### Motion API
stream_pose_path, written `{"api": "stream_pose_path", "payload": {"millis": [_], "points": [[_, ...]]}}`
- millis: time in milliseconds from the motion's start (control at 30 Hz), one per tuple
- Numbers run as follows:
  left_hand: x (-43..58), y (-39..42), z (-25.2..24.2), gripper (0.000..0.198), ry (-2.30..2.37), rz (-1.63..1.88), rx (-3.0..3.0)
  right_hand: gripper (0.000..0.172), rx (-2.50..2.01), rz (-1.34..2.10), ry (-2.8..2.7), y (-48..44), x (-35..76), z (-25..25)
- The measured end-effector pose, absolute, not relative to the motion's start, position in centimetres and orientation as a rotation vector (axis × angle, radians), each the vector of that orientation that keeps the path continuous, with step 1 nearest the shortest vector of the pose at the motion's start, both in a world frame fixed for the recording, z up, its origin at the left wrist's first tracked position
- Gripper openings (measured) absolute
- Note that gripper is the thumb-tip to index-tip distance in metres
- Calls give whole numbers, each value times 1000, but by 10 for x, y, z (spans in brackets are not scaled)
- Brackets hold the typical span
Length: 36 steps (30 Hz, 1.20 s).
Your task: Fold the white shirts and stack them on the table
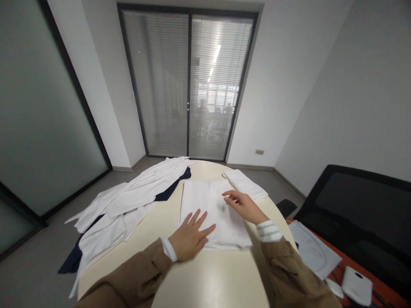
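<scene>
A folded white garment (210, 214) lies flat in the middle of the cream round table (208, 278). My left hand (191, 235) rests palm down on its near left corner, fingers spread. My right hand (242, 206) lies over the garment's right part, fingertips touching the cloth and holding nothing. Behind it, a smaller folded white cloth (244, 184) sits at the far right of the tabletop. To the left, a loose heap of white garments (128, 205) with dark navy fabric (171, 188) beneath spreads over the table edge.
A black mesh chair back (353, 209) stands at the right beside an orange desk (385, 291) holding papers (313, 250) and a white device (356, 284). Behind the table is a glass door with blinds (188, 85). A frosted glass wall (41, 119) runs along the left.
</scene>
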<state>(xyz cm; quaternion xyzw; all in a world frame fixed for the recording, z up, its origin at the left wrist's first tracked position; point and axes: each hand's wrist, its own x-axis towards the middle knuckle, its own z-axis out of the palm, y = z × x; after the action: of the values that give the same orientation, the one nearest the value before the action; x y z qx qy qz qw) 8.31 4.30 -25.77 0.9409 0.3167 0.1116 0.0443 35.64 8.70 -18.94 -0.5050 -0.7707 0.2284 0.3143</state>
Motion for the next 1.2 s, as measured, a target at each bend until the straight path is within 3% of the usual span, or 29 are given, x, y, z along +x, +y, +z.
{"api": "stream_pose_path", "payload": {"millis": [100,267,400,567,733,900,1000,1200], "points": [[86,32,-255,57,985,319,2885,53,-1200,420,-2343,95,318,-199],[86,22,-246,55,988,258,2835,59,-1383,305,-2629,100,295,-241],[85,30,-227,34,1004,367,2663,58,-1472,204,-2643,97,292,-261],[101,58,-210,34,1318,627,2433,61,-1536,115,-2614,88,279,-262],[125,76,-242,58,1544,700,2460,69,-1576,177,-2645,81,272,-259],[129,70,-281,64,1600,598,2569,59,-1439,490,-2671,91,294,-251],[131,59,-287,68,1621,625,2594,42,-1289,698,-2482,106,319,-236],[141,27,-288,70,1712,574,2573,34,-1369,159,-2175,123,330,-223]]}}
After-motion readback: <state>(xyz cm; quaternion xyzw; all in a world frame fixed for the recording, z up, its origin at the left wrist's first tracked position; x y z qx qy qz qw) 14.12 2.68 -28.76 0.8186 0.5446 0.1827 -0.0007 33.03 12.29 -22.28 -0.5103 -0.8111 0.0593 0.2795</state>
